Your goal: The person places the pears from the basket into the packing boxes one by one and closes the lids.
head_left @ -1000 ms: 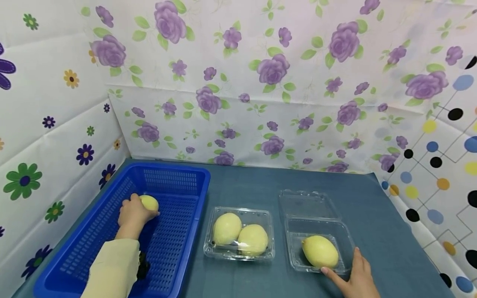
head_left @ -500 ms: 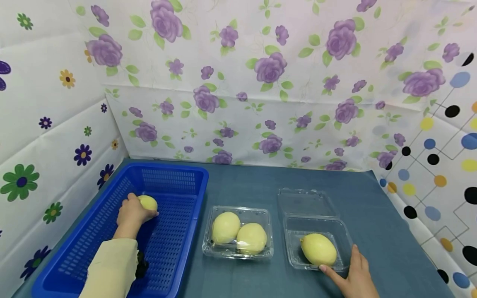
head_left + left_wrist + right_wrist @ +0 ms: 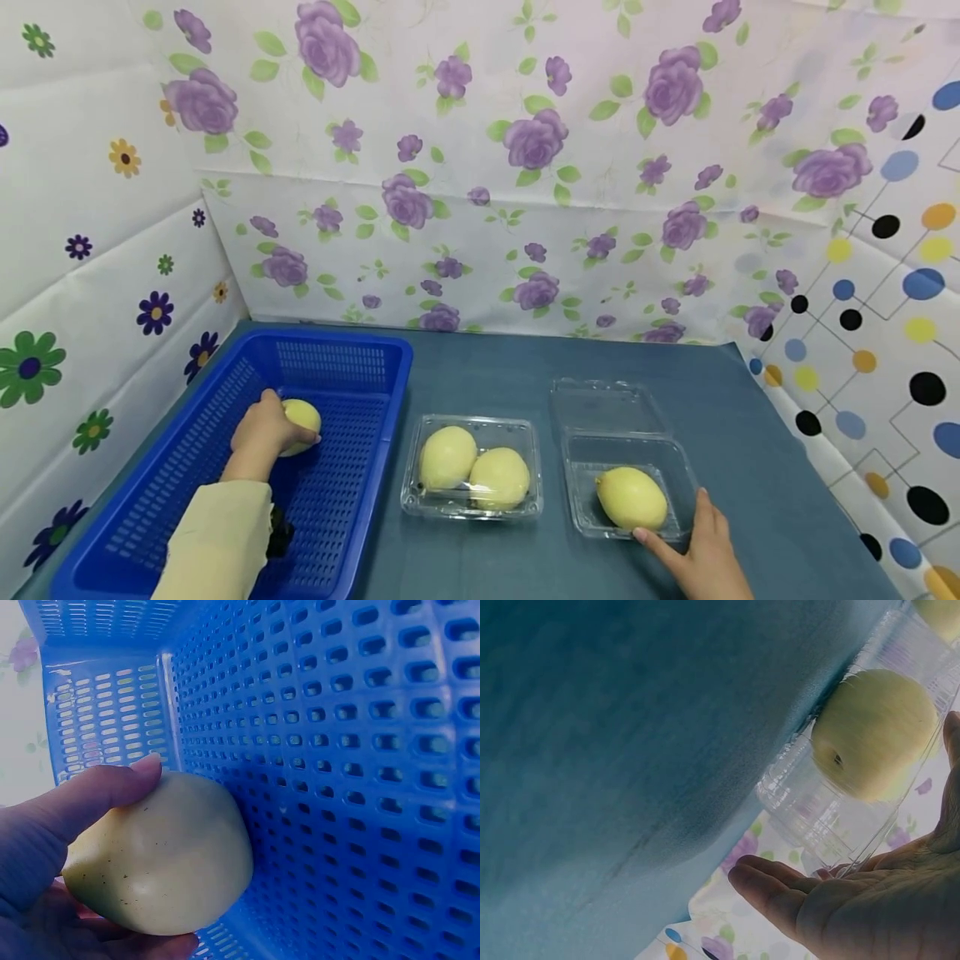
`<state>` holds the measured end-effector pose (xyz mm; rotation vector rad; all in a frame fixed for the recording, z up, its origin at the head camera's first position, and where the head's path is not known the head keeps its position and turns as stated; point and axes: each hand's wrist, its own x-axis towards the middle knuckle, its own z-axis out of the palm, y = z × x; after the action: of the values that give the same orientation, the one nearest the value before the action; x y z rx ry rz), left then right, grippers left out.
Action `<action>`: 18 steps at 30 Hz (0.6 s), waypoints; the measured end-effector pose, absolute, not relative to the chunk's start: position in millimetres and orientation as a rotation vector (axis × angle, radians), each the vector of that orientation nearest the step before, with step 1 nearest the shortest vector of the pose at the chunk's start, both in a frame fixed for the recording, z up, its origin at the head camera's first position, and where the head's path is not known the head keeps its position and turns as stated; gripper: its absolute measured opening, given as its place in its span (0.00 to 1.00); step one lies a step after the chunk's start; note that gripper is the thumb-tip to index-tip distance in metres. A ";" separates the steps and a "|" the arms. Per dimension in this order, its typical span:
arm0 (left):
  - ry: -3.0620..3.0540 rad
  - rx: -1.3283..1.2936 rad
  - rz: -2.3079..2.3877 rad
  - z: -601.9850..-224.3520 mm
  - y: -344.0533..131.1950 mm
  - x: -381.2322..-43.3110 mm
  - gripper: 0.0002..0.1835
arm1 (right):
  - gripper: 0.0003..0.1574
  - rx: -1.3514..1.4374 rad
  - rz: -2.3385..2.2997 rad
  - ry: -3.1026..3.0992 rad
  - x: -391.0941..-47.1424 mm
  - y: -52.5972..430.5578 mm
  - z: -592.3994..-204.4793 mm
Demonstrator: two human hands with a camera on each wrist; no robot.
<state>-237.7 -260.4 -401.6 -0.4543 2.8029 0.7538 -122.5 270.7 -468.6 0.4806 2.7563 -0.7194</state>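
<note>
My left hand (image 3: 262, 435) is in the blue basket (image 3: 401, 367), gripping a pale yellow pear (image 3: 302, 417) between thumb and fingers. In the left wrist view this pear (image 3: 172, 859) shows small dark specks. On the right, a clear plastic clamshell box (image 3: 675, 467) stands with its lid laid back, and one yellow pear (image 3: 632, 498) lies inside. At its front right corner, my right hand (image 3: 708, 554) touches the box with fingers spread, the thumb on the front rim. The right wrist view shows the fingers (image 3: 769, 889) extended along the box side.
Between basket and open box sits a second clear box (image 3: 472, 510), its lid closed over two pears (image 3: 448, 457). Something black (image 3: 281, 533) shows beside my left sleeve in the basket. Flower-patterned sheets (image 3: 480, 200) line the back and sides of the blue-grey table (image 3: 472, 367).
More of the pear in my left hand shows now, and the hand has shifted slightly in the basket. My right hand stays at the box corner. The whole head view slides a little left.
</note>
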 end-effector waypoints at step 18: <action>2.827 -0.457 0.800 -396.6 -259.8 -235.6 0.50 | 0.83 0.467 -0.741 2.739 -122.4 271.3 -466.6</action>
<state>-235.6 -259.8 -396.6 -0.4572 2.8267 0.7995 -122.4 271.3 -466.6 0.4669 2.7394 -0.7413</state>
